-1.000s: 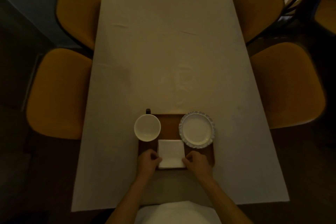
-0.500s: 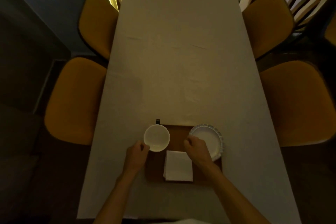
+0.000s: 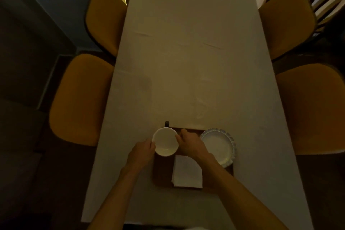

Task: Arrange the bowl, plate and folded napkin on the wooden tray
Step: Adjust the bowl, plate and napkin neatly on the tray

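A white bowl [image 3: 165, 141] sits at the far left corner of the dark wooden tray [image 3: 162, 170]. My left hand [image 3: 142, 153] grips the bowl's left rim and my right hand [image 3: 190, 145] holds its right rim. A white plate with a scalloped rim [image 3: 219, 147] rests on the tray's far right corner, partly hidden by my right wrist. The folded white napkin [image 3: 187, 172] lies flat on the near middle of the tray.
The tray lies near the front edge of a long table under a pale cloth [image 3: 190, 61]. A small dark object [image 3: 167, 124] stands just beyond the bowl. Yellow chairs [image 3: 80, 97] [image 3: 313, 108] flank the table on both sides.
Both hands left the napkin's near corners and moved up. My left hand went to the bowl's left rim; my right hand passed the plate's edge and now holds the bowl's right rim.
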`<move>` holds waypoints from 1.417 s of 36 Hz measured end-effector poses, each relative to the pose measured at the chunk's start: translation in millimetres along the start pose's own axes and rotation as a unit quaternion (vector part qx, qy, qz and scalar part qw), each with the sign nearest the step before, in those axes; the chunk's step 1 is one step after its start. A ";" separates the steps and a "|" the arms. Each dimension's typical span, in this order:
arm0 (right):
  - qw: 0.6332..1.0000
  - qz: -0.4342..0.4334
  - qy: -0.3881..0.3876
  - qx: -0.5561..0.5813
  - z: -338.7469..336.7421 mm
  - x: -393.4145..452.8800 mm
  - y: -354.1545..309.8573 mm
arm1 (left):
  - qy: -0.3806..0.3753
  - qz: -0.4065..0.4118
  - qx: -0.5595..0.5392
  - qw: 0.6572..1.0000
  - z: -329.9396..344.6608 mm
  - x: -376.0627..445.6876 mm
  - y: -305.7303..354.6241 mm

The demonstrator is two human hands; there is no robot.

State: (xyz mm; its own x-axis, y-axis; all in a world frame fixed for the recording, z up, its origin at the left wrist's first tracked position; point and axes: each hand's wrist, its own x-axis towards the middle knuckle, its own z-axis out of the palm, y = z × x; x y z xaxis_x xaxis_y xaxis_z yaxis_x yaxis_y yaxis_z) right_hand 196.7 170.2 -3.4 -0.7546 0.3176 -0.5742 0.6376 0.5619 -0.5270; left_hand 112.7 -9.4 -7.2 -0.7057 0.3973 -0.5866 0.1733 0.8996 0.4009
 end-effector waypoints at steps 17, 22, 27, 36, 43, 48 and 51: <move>0.997 0.029 -0.030 0.068 16.7 -17.5 16.2 | 0.061 0.050 -0.005 0.997 -6.4 13.1 17.5; 0.997 0.051 -0.024 0.054 2.9 -9.4 14.1 | 0.050 0.011 -0.041 0.998 -3.7 5.7 12.2; 0.997 0.013 0.059 0.043 -13.7 4.6 3.3 | 0.016 0.006 -0.040 0.999 5.4 -12.8 4.2; 0.997 -0.077 0.025 0.019 -12.6 16.8 -0.9 | -0.027 -0.006 -0.065 0.998 12.3 -13.9 9.3; 0.999 -0.008 0.044 0.025 -3.4 6.2 15.7 | 0.006 -0.010 -0.053 0.999 -6.5 5.8 14.6; 0.997 0.028 0.053 0.045 3.2 -1.2 21.1 | 0.023 0.013 -0.040 0.999 -12.6 10.7 18.2; 0.995 0.049 0.070 0.055 8.8 -6.1 22.6 | 0.014 0.022 -0.037 0.999 -8.5 8.2 15.7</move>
State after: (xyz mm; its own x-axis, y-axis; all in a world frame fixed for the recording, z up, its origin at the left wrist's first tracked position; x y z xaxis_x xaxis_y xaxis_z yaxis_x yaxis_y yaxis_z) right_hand 217.1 174.3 -17.4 -0.6975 0.4735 -0.5379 0.7163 0.4391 -0.5423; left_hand 103.8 6.4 0.2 -0.7183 0.4295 -0.5474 0.1542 0.8654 0.4767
